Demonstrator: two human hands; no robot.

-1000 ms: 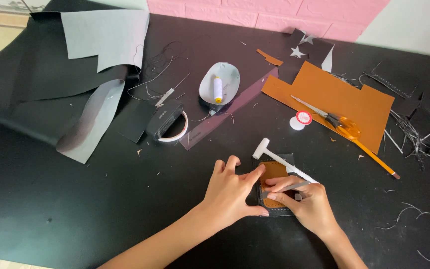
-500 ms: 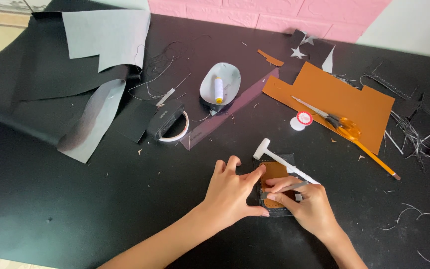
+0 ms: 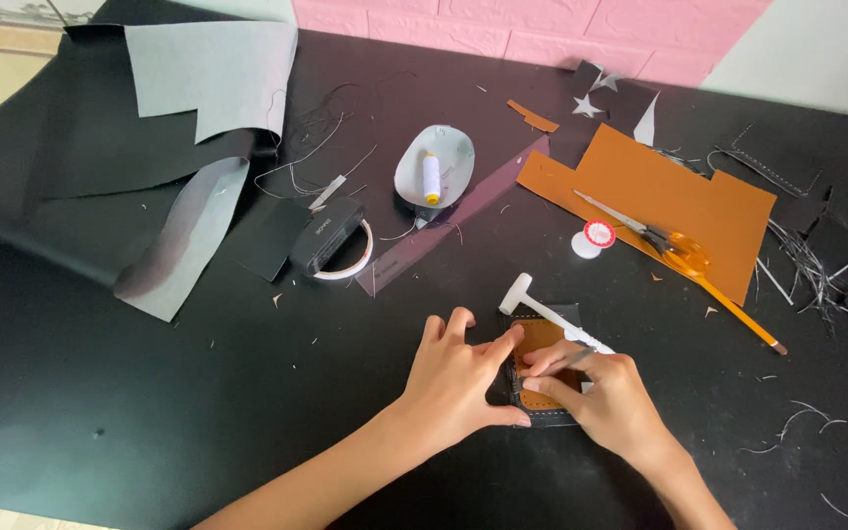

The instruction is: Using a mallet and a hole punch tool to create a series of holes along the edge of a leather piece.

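Brown patch (image 3: 540, 339) half under right hand (image 3: 612, 400)

Both forearms come in from the lower edge and meet near the middle. The left hand (image 3: 458, 378) lies palm down, with fingers spread and the thumb stretched toward the right. The right hand (image 3: 606, 397) is curled, its thumb and forefinger pinched together, fingertips touching the left thumb.
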